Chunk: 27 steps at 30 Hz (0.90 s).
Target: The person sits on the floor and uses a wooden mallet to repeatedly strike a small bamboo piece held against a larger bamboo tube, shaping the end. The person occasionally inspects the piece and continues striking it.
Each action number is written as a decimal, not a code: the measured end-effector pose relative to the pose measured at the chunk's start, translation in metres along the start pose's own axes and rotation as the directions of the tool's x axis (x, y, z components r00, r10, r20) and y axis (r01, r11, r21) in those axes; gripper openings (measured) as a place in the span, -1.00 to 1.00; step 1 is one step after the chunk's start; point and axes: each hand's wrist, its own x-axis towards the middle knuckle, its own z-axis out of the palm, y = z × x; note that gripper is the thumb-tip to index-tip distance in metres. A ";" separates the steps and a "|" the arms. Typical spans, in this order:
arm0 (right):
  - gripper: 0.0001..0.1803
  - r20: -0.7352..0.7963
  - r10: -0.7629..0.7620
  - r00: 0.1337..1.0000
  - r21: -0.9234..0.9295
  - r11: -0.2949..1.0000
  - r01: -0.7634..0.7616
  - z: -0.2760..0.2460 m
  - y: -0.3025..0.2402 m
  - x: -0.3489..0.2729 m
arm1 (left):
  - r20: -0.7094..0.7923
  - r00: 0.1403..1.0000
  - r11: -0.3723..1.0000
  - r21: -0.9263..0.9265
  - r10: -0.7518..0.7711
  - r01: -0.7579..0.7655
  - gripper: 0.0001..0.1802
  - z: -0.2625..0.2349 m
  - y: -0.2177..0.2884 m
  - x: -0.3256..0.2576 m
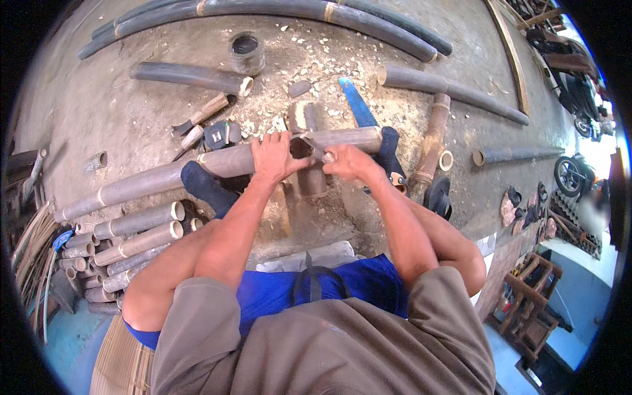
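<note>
A long grey-brown bamboo pole (151, 179) lies crosswise before me, resting over a short bamboo block (311, 184). A dark hole is cut into the pole between my hands. My left hand (272, 157) grips the pole just left of the hole, fingers over its top and thumb toward the opening. My right hand (349, 162) is closed round the handle of a knife (315, 150); its grey blade reaches into the hole, and its tip cannot be made out. My dark-socked feet, left foot (207, 189) and right foot (388, 150), are against the pole.
A blue saw blade (357, 102) stands beyond the pole amid pale chips. Tools with wooden handles (209, 108) and a tape measure (215, 135) lie left. A round container (247, 54), more bamboo poles (454, 92) and stacked cut bamboo (141, 220) surround me. A motorcycle (571, 176) is far right.
</note>
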 end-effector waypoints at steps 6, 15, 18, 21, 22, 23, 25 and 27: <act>-0.65 0.081 -0.099 0.992 0.368 0.928 0.063 0.050 0.005 -0.011 | 0.207 0.977 0.994 0.088 0.049 -0.068 0.14 -0.017 -0.046 -0.005; -0.86 0.084 0.071 0.994 0.805 -0.592 -0.026 0.119 -0.118 0.034 | 0.121 0.983 0.971 0.182 0.137 -0.158 -0.06 0.015 -0.066 -0.003; -0.78 0.020 0.137 0.990 0.894 -0.446 0.044 0.114 -0.119 0.018 | 0.178 0.971 0.979 0.102 0.157 -0.177 -0.04 0.011 -0.071 -0.003; -0.65 -0.155 0.253 0.955 0.933 0.356 0.057 0.145 -0.074 -0.036 | 0.228 0.958 0.985 -0.005 0.171 -0.174 0.07 -0.016 -0.057 0.001; -0.59 -0.281 0.195 0.940 0.777 0.621 0.103 0.169 -0.044 -0.041 | 0.263 0.950 0.986 -0.041 0.168 -0.163 0.09 -0.017 -0.059 0.008; -0.57 -0.298 0.143 0.944 0.608 0.790 0.072 0.176 -0.037 -0.055 | 0.299 0.943 0.989 -0.072 0.148 -0.133 0.10 -0.018 -0.066 0.012; -0.52 -0.247 0.067 0.967 0.288 0.958 0.008 0.181 -0.029 -0.075 | 0.281 0.942 0.982 -0.105 0.182 -0.158 0.14 -0.019 -0.069 0.014; -0.50 -0.167 0.030 0.986 0.085 0.996 -0.015 0.189 -0.026 -0.082 | 0.276 0.942 0.980 -0.110 0.193 -0.168 0.15 -0.013 -0.072 0.015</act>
